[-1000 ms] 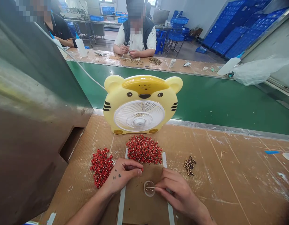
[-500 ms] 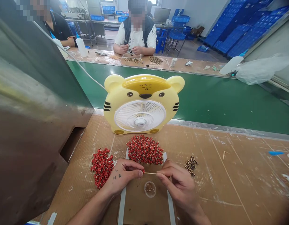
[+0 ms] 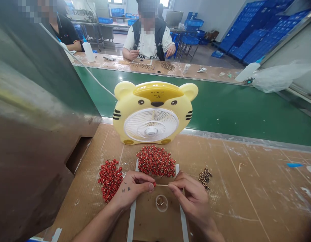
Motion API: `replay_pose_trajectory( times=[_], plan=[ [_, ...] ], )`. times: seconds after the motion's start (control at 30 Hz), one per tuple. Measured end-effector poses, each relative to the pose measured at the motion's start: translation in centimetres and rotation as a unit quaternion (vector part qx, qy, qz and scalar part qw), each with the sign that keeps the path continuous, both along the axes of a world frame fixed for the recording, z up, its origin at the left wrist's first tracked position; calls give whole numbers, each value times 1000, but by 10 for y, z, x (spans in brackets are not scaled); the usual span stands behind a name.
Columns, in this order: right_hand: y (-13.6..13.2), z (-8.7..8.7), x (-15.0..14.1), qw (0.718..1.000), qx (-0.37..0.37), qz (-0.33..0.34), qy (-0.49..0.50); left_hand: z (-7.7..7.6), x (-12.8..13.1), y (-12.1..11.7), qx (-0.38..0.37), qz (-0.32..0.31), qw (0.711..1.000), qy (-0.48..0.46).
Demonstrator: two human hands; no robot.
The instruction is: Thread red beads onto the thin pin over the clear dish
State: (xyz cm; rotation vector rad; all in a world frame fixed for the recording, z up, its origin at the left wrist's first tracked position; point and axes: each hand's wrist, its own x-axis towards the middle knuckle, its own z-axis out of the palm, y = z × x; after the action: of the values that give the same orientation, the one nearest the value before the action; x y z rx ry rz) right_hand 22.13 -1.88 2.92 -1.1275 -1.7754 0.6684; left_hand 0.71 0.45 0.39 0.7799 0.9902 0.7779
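My left hand (image 3: 131, 190) pinches a small red piece (image 3: 154, 184) between thumb and forefinger. A thin wooden stick (image 3: 162, 185) is held in my right hand (image 3: 192, 196), its far end meeting the red piece. Just below the stick sits a small clear round cup (image 3: 161, 203) on a cardboard sheet edged with white tape. Behind my hands lies a heap of small red, black and gold pieces (image 3: 156, 161). Beside my left wrist is a second red heap (image 3: 110, 179). Right of my right hand is a little pile of black and gold pieces (image 3: 205, 178).
A yellow animal-faced fan (image 3: 152, 112) stands behind the heaps, its cord running up left. A large metal housing (image 3: 44, 117) fills the left side. Past a green belt (image 3: 233, 107), co-workers sit at another bench with white bottles (image 3: 89, 50). A blue scrap (image 3: 294, 165) lies far right.
My hands, the stick and the red piece hold almost the same position. The co-worker opposite has moved one hand outward, away from the other. The view has shifted slightly.
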Motion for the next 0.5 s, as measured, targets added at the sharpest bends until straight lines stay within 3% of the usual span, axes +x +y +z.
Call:
replay_pose_trajectory(
  times=[0.23,0.37,0.5],
  plan=[
    [-1,1,-6,998,34,-22,-37,1,0,-2,-9,6,1000,17],
    [0,3,-2,998,16,-37,-46,1,0,-1,-5,2,999,39],
    [-1,8,13,996,-24,51,-68,-1,0,0,3,15,999,47]
  ],
)
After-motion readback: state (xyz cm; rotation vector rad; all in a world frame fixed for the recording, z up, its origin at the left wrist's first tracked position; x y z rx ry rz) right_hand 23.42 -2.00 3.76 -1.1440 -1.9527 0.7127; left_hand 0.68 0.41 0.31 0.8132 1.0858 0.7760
